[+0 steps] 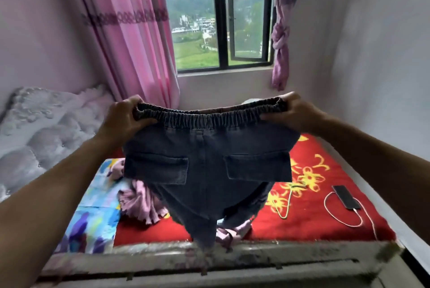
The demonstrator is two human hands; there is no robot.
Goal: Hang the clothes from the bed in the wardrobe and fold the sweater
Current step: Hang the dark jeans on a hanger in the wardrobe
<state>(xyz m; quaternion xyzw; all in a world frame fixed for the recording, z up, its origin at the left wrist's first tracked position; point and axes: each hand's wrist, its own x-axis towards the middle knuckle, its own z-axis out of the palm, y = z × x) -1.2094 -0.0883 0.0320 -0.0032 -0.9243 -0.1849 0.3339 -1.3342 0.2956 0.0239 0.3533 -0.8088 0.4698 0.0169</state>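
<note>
I hold a pair of dark grey denim trousers (207, 166) up over the bed (325, 213), their back with two patch pockets facing me. My left hand (125, 116) grips the left end of the elastic waistband and my right hand (292, 114) grips the right end, stretching it level. The legs hang down to the foot of the bed. A pink ribbed sweater (142, 204) lies crumpled on the red flowered blanket, partly hidden behind the trousers. No wardrobe is in view.
A black phone (346, 197) with a white cable lies on the blanket's right side, and a yellow-green cord (287, 206) beside it. A blue patterned sheet (97, 206) covers the bed's left. A tufted headboard (35, 129) stands left; window and pink curtains (130, 31) behind.
</note>
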